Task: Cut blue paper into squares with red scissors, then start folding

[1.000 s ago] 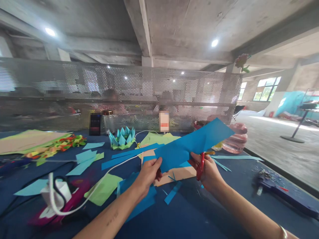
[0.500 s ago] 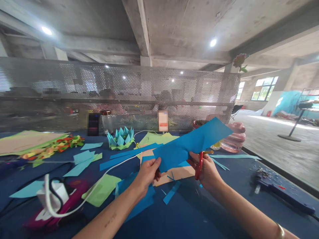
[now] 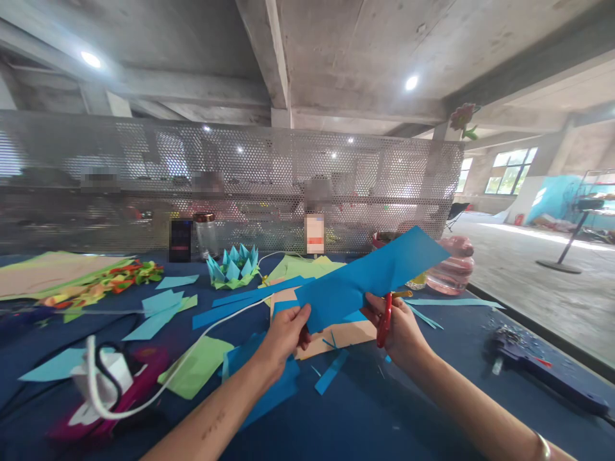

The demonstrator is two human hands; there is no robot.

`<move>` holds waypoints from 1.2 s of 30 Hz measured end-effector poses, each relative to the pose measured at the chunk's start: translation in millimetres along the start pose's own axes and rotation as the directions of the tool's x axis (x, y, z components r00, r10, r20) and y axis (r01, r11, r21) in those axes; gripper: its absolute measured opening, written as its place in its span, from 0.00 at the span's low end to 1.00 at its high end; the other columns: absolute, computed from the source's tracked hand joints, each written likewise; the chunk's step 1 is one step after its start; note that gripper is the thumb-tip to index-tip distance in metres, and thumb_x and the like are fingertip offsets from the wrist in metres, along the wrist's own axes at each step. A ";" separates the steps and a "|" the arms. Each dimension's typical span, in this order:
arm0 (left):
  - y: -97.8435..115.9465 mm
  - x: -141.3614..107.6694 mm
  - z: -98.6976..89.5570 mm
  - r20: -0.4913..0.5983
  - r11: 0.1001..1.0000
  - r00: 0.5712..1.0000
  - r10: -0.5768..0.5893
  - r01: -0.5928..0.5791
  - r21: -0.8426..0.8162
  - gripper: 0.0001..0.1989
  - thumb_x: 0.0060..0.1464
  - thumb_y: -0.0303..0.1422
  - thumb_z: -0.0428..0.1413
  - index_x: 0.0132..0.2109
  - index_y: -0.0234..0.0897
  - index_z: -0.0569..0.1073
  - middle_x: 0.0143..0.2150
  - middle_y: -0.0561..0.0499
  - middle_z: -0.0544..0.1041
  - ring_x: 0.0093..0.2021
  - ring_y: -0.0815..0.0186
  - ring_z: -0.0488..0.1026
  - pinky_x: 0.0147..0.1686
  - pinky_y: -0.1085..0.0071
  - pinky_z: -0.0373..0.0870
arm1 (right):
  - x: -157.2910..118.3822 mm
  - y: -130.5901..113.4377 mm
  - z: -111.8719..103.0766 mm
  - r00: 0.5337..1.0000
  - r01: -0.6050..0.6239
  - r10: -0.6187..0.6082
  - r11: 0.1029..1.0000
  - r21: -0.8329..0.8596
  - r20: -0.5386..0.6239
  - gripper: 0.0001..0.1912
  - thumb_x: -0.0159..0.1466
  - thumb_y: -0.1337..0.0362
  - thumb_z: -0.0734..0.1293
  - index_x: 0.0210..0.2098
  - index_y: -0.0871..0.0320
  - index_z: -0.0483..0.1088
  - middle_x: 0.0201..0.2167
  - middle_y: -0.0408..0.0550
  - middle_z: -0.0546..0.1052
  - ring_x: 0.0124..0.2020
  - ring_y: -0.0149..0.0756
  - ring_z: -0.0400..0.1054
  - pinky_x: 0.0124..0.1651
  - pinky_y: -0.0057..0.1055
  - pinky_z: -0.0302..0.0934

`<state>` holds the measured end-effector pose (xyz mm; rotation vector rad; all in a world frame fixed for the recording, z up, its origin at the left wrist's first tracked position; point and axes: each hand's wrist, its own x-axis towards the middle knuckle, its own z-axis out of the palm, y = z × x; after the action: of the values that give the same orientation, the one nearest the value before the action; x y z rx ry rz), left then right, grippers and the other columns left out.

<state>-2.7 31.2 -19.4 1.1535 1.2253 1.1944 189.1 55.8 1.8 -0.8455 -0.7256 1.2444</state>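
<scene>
A long sheet of blue paper (image 3: 355,282) is held up slantwise between my two hands, its right end higher. My left hand (image 3: 286,336) pinches its lower left corner between thumb and fingers. At the lower edge, my right hand (image 3: 398,323) grips the paper with thumb and fingers. Red-handled scissors (image 3: 385,323) hang on that same hand, their blades partly hidden by the fingers. Below lie a tan board (image 3: 336,339) and a short blue paper strip (image 3: 331,372). More blue sheets (image 3: 269,400) rest under my left forearm.
A folded blue-and-green paper piece (image 3: 233,267) stands behind to the left. A white cable (image 3: 196,339) crosses the table towards a magenta power strip (image 3: 115,403). At right lie a glue gun (image 3: 542,371) and a pink bottle (image 3: 451,266). A phone (image 3: 314,234) stands before the perforated screen.
</scene>
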 end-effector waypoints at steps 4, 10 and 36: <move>-4.9 3.4 -1.5 0.007 1.000 1.000 0.018 -0.018 -0.003 0.23 0.49 0.53 0.54 0.20 0.39 0.61 0.14 0.57 0.65 0.17 0.72 0.61 0.23 0.72 0.61 | -0.8 -0.3 0.3 1.000 0.014 -0.014 1.000 -0.005 0.028 0.21 0.37 0.65 0.79 0.17 0.58 0.62 0.13 0.35 0.65 0.18 0.24 0.63 0.33 0.25 0.69; -7.8 4.4 -2.3 0.005 1.000 1.000 0.024 -0.024 -0.009 0.24 0.47 0.54 0.54 0.20 0.40 0.60 0.14 0.57 0.65 0.17 0.71 0.62 0.23 0.72 0.61 | -2.1 -0.8 0.4 1.000 0.009 -0.009 1.000 -0.007 0.025 0.23 0.35 0.64 0.80 0.17 0.58 0.60 0.14 0.35 0.65 0.18 0.24 0.63 0.32 0.25 0.69; -4.1 2.2 0.3 -0.012 0.999 0.999 0.035 -0.035 0.028 0.24 0.44 0.55 0.54 0.20 0.40 0.60 0.14 0.55 0.66 0.16 0.72 0.61 0.23 0.71 0.61 | -1.9 -1.6 0.3 1.000 -0.008 0.008 0.999 -0.035 -0.026 0.21 0.36 0.66 0.80 0.18 0.58 0.62 0.15 0.35 0.68 0.19 0.27 0.67 0.28 0.25 0.67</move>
<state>-2.3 33.2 -23.5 1.1934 1.2391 1.2158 189.3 53.8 3.3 -0.8925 -0.7260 1.2289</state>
